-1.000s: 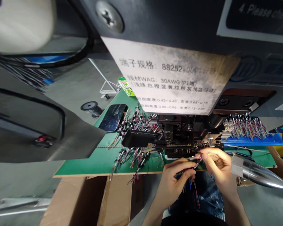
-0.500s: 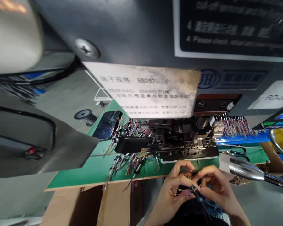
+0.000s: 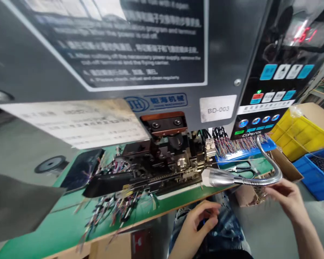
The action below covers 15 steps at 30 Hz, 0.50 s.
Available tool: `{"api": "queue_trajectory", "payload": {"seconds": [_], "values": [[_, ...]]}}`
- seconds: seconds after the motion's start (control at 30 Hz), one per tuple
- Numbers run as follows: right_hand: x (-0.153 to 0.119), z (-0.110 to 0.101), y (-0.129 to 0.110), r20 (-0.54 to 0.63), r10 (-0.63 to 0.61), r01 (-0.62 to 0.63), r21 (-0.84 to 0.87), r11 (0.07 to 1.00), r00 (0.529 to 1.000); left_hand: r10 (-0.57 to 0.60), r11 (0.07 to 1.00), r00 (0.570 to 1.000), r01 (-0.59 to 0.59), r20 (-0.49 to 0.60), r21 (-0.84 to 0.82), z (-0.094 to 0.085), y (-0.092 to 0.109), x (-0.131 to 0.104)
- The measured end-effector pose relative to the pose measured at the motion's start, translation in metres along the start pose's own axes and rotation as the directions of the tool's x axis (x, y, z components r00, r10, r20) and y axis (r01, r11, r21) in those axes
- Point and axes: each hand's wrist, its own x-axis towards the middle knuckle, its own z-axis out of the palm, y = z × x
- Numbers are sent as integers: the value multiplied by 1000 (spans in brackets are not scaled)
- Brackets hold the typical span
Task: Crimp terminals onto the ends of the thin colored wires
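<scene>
My left hand (image 3: 198, 225) is above the lap, below the table's front edge. Its fingers are curled, with a gap between thumb and forefinger, and nothing shows in it. Out to the right, my right hand (image 3: 286, 199) is over a cardboard box (image 3: 245, 197) under the bend of the flexible lamp neck. Its fingers are loosely stretched toward thin wires (image 3: 261, 193) at the box; I see nothing clearly gripped. In front stands a terminal crimping machine (image 3: 175, 167) with a label strip and a control panel (image 3: 270, 97).
The metal lamp head (image 3: 218, 177) juts over the green table (image 3: 51, 219). Scissors (image 3: 243, 169) lie behind it. Bundled wires (image 3: 118, 207) and a phone (image 3: 82, 169) lie at left. A blue tray (image 3: 232, 156) holds more wires. Yellow (image 3: 299, 133) and blue crates (image 3: 313, 176) stand at right.
My hands were together on several thin wires in front of the machine. They have parted: the right has moved right to the cardboard box. The view has turned right.
</scene>
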Motion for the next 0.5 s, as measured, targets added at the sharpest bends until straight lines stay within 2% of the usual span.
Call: {"api": "queue_trajectory", "payload": {"seconds": [0.1, 0.13, 0.2, 0.33, 0.43, 0.5], "values": [[42, -36, -8, -134, -205, 178, -187, 966, 970, -9, 997, 1000, 9, -6, 78, -5, -6, -4], [60, -42, -12, -163, -262, 213, -271, 939, 951, -2, 994, 1000, 2, -7, 107, -6, -7, -5], [102, -46, -18, -212, -325, 248, -323, 913, 922, 16, 986, 1000, -14, -11, 166, -7, -9, -6], [195, -32, -22, -250, -414, 262, -473, 841, 875, 67, 966, 997, -58, -26, 253, -4, -7, -8], [248, -17, -20, -183, -430, 244, -604, 758, 884, 105, 950, 994, -90, -34, 299, -2, -2, -12], [269, -10, -18, -119, -421, 234, -682, 693, 899, 127, 941, 991, -109, -36, 320, -2, 0, -17]]}}
